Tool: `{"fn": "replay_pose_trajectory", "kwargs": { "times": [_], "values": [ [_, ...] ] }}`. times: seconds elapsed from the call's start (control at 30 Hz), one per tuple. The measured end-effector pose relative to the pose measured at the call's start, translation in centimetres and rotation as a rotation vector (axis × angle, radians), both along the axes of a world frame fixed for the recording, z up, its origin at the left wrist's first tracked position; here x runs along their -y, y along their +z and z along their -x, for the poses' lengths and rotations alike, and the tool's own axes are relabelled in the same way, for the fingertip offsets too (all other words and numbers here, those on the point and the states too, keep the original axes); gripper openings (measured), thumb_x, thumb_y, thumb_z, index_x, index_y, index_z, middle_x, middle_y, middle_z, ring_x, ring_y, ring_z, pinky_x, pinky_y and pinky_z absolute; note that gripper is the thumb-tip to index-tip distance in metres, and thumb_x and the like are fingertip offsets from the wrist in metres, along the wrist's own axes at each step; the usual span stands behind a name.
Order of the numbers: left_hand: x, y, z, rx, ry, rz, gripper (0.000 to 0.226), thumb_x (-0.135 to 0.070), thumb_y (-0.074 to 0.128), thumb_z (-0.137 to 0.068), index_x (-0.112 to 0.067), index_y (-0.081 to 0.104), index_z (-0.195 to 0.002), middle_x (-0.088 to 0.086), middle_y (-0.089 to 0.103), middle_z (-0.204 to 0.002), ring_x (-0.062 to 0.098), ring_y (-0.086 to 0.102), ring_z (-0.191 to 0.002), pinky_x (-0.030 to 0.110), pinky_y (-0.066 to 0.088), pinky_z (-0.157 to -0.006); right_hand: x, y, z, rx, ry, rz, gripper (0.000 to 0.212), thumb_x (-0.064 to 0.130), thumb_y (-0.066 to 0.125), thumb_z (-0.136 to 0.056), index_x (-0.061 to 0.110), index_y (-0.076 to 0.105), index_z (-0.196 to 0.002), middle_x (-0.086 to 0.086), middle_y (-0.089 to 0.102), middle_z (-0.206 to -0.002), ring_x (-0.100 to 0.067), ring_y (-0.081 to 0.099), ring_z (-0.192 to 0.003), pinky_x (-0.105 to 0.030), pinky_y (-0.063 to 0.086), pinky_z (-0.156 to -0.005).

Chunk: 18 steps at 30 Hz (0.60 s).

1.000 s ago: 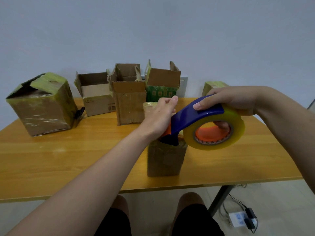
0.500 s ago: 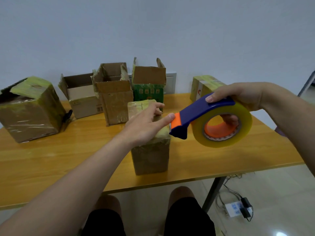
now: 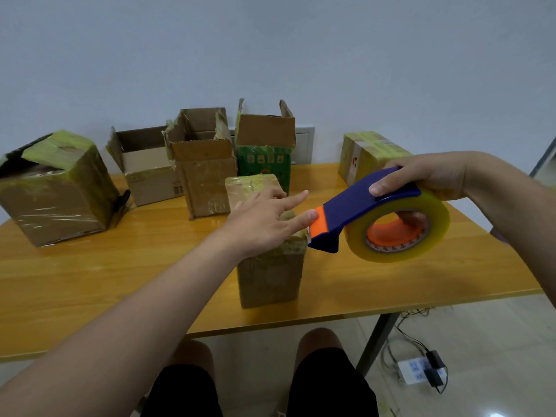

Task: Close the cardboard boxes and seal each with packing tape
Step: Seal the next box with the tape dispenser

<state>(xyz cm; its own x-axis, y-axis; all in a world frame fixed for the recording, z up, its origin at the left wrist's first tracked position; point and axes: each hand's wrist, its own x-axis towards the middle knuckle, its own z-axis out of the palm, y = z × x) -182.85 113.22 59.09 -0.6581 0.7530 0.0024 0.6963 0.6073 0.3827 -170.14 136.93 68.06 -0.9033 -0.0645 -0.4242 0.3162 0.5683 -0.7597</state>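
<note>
Tape dispenser (image 3: 361, 206) blue, orange tip; tape roll (image 3: 433, 224) yellowish; table (image 3: 90, 281) orange-yellow wood grain; 1 box (image 3: 264, 167) green-printed.

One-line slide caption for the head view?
Beside the small box, right hand grips tape dispenser; left hand reaches its orange tip.

Yellow wooden table (image 3: 90, 281), white power strip (image 3: 413, 370) on floor, black adapter (image 3: 433, 358) on it
</note>
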Motion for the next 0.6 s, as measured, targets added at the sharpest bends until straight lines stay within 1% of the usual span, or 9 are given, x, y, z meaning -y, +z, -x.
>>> {"fn": "replay_pose_trajectory", "kwargs": {
  "times": [0.07,0.17,0.27,0.33,0.4,0.47,0.5,0.53,0.6],
  "values": [
    [0.0,0.0,-0.2,-0.036,-0.009,0.023,0.083,-0.085,0.02,-0.082,-0.054,0.026,-0.159,-0.007,0.031,-0.16,0.018,0.028,-0.149,0.051,0.029,-0.117,0.1,0.3,0.4,0.0,0.004,-0.027,0.038,0.05,0.081,-0.059,0.02,0.08,-0.08,-0.015,0.068,-0.073,-0.022,0.059,-0.049,-0.028,0.053,-0.051],
    [0.4,-0.1,-0.2,-0.062,-0.024,0.03,0.081,-0.083,0.018,-0.083,-0.053,0.025,-0.159,-0.006,0.031,-0.16,0.018,0.029,-0.147,0.049,0.029,-0.115,0.6,1.0,1.1,0.014,0.008,-0.09,0.039,0.051,0.082,-0.056,0.021,0.08,-0.08,-0.015,0.071,-0.082,-0.025,0.062,-0.061,-0.031,0.053,-0.061],
    [0.6,-0.1,-0.2,-0.062,-0.048,0.036,0.08,-0.08,0.015,-0.083,-0.055,0.023,-0.159,-0.005,0.029,-0.161,0.019,0.027,-0.148,0.05,0.026,-0.117,1.4,2.0,1.8,0.059,0.026,-0.123,0.029,0.045,0.081,-0.066,0.019,0.081,-0.079,-0.016,0.07,-0.078,-0.021,0.06,-0.049,-0.027,0.053,-0.051],
    [0.7,-0.1,-0.3,-0.051,-0.065,0.046,0.078,-0.079,0.013,-0.083,-0.058,0.02,-0.158,-0.004,0.026,-0.164,0.02,0.023,-0.15,0.051,0.024,-0.119,1.7,2.5,2.1,0.072,0.031,-0.148,0.023,0.042,0.076,-0.074,0.02,0.081,-0.076,-0.016,0.068,-0.074,-0.02,0.059,-0.047,-0.027,0.053,-0.052],
    [0.9,-0.1,-0.3,-0.044,-0.08,0.059,0.075,-0.079,0.012,-0.084,-0.061,0.018,-0.157,-0.004,0.024,-0.166,0.021,0.02,-0.153,0.052,0.021,-0.12,1.9,3.0,2.4,0.084,0.025,-0.181,0.031,0.045,0.079,-0.072,0.016,0.081,-0.083,-0.026,0.066,-0.081,-0.023,0.06,-0.053,-0.031,0.054,-0.059],
    [0.8,-0.1,-0.3,-0.049,-0.092,0.084,0.067,-0.076,0.015,-0.091,-0.062,0.015,-0.156,-0.004,0.02,-0.168,0.023,0.016,-0.155,0.053,0.018,-0.121,2.4,3.3,3.0,0.13,0.03,-0.235,0.046,0.05,0.085,-0.069,0.011,0.079,-0.092,-0.037,0.062,-0.093,-0.031,0.061,-0.064,-0.037,0.054,-0.069],
    [0.7,-0.1,-0.3,-0.067,-0.099,0.101,0.063,-0.075,0.019,-0.095,-0.063,0.014,-0.156,-0.004,0.018,-0.169,0.024,0.014,-0.156,0.053,0.016,-0.122,3.1,3.1,3.5,0.169,0.053,-0.279,0.047,0.05,0.086,-0.072,0.008,0.078,-0.093,-0.038,0.063,-0.094,-0.033,0.061,-0.068,-0.039,0.053,-0.071],
    [0.5,-0.1,-0.3,-0.095,-0.108,0.116,0.06,-0.073,0.023,-0.098,-0.062,0.012,-0.156,-0.004,0.016,-0.17,0.024,0.013,-0.156,0.052,0.014,-0.123,4.0,2.6,4.0,0.209,0.094,-0.354,0.047,0.051,0.083,-0.076,0.008,0.077,-0.094,-0.033,0.067,-0.092,-0.032,0.064,-0.071,-0.038,0.054,-0.073],
    [0.4,-0.3,-0.4,-0.128,-0.125,0.128,0.062,-0.071,0.026,-0.101,-0.059,0.007,-0.158,-0.005,0.015,-0.17,0.024,0.012,-0.157,0.052,0.013,-0.125,6.1,1.1,5.0,0.22,0.146,-0.539,0.049,0.056,0.075,-0.08,0.011,0.074,-0.1,-0.014,0.076,-0.091,-0.025,0.071,-0.079,-0.033,0.056,-0.075]
  ]
}}
